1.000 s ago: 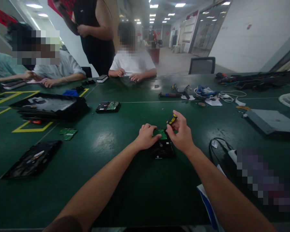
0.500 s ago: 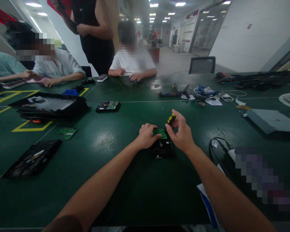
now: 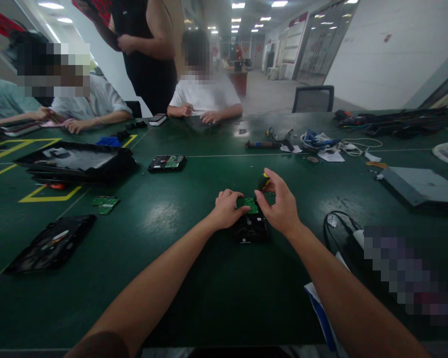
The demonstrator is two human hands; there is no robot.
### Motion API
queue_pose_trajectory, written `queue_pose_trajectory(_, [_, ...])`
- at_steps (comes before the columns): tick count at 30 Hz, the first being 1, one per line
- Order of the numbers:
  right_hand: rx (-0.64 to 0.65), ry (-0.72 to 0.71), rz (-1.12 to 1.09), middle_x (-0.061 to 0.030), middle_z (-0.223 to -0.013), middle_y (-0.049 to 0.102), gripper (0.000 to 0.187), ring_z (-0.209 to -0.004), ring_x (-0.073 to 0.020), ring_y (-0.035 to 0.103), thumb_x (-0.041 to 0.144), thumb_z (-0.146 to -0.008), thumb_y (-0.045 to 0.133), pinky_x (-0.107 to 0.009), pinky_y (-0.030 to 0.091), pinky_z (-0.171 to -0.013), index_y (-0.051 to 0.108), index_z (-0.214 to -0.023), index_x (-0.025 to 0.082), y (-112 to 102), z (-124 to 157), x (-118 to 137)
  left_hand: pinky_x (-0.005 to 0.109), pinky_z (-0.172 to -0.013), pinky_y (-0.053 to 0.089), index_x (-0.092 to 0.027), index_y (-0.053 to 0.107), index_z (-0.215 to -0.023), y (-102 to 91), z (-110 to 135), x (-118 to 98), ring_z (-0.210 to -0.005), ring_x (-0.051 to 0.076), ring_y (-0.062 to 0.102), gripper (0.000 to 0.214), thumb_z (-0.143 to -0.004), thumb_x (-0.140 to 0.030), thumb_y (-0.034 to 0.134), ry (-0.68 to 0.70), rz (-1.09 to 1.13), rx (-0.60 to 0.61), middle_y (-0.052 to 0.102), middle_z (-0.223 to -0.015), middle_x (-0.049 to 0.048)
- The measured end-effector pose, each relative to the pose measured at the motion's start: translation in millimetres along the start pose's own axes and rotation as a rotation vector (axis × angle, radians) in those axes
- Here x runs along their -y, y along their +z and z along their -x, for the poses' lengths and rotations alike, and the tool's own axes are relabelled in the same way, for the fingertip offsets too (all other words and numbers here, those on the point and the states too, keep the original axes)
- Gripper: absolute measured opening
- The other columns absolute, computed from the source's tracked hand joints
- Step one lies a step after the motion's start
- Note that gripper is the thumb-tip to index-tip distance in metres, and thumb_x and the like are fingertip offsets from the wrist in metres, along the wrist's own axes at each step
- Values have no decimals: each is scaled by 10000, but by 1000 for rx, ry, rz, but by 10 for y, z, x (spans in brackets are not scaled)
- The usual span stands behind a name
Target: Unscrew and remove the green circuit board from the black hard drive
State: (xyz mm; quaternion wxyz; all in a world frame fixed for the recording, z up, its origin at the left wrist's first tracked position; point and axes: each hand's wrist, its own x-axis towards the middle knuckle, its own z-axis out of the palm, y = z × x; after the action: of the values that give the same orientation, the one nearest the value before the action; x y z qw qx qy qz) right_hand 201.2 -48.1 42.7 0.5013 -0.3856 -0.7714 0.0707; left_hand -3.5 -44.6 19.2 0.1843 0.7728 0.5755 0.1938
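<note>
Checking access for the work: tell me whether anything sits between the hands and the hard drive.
Nothing visible does. The left hand holds the hard drive at its left edge, and the right hand holds the screwdriver over its green circuit board.

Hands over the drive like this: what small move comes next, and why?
Probably turn the screwdriver in place: the right hand pinches its yellow-black handle over the green circuit board, while the left hand braces the hard drive. The tip is hidden, so whether it sits in a screw is unclear.
</note>
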Motion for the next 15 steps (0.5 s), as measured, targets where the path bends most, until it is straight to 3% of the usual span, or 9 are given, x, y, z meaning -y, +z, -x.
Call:
queue_pose_trajectory(4, [-7,9,-89,-114,-1419,584,686,-1026,-252,721,243,-973,578,-476,625,-950,286,-1590,305,27,3,-10,465,-1035,427,-229,609,-1339,-4,-4,8,-1214,329,511,530,-909,-536,648,-2,15,5,574,-1278,123])
queue_pose_trajectory(9, [-57,-29,29,-107,-1306,622,681,-909,-260,697,285,-933,664,-500,650,-831,377,-1549,337,26,-1,-14,478,-1030,431,-224,610,-1342,-14,-2,-2,-1204,338,514,540,-907,-542,643,-2,15,12,575,-1271,130])
queue_pose_trajectory(15, [-34,-16,-4,-109,-1397,591,678,-1040,-257,701,247,-970,578,-474,634,-919,307,-1589,307,8,-8,-9,477,-1038,428,-222,611,-1339,-15,3,-5,-1212,338,512,533,-906,-529,648,-2,15,3,579,-1275,129])
